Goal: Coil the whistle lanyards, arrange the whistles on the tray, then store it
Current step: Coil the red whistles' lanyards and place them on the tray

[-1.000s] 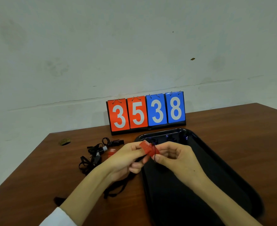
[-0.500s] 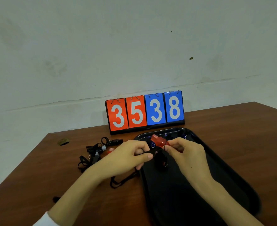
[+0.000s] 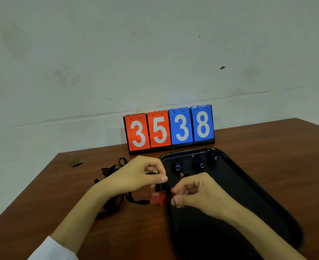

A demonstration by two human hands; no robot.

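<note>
Comparing this view with half a second back, I see the table (image 3: 42, 194) and the black tray (image 3: 248, 177) unchanged, but both hands have dropped from above the tray's far end to its left rim. The left hand (image 3: 136, 175) is curled, with thumb and forefinger pinching the black lanyard (image 3: 136, 200) just above the whistle. The rest of that strap trails in loose loops on the table under the wrist. The right hand (image 3: 196, 192) is curled too, its thumb and forefinger pinching at the end of the red whistle (image 3: 157, 198); whether they hold the body or the thin cord there I cannot tell. That whistle, lifted over the tray a moment ago, now hangs low between the two hands, right at the rim and not yet set down. I judge the coiling of this strap is only partly done, since so much of it lies slack. Three dark whistles (image 3: 198, 163) already sit in a row at the tray's far end, and a heap of uncoiled lanyards (image 3: 111, 168) waits behind the left hand.
</note>
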